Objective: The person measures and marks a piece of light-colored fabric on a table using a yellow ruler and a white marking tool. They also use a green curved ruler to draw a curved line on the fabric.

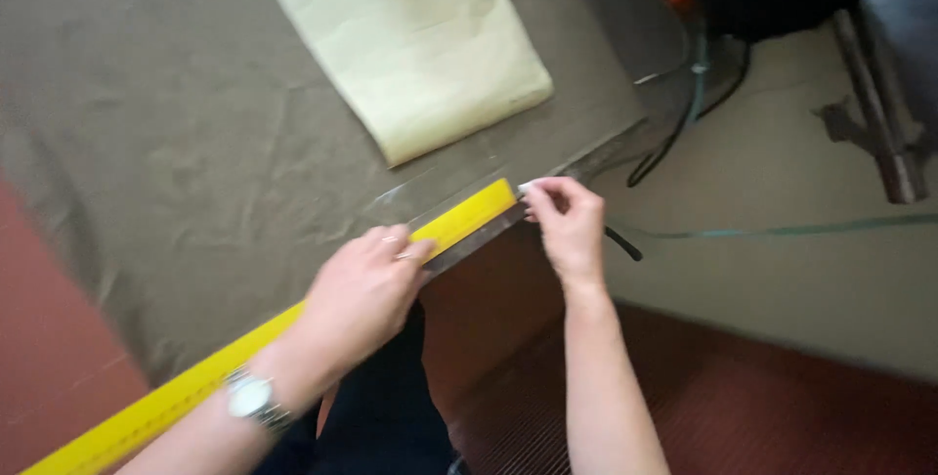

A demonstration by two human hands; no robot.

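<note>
A long yellow ruler point(293, 323) lies flat along the near edge of an olive-brown cloth point(195, 123), running diagonally from lower left to upper right. The left hand point(363, 294) presses down on its middle. At its far end, the right hand point(567, 221) pinches a small white piece of chalk point(525, 187) against the cloth.

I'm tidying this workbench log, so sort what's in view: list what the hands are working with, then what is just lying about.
In use:
- yellow ruler, pressed flat by the left hand
- small white piece, pinched in the right hand at the ruler's end
- olive-brown cloth under the ruler

Lying about:
- pale yellow folded fabric
- black cables on the floor
- teal strap
</note>
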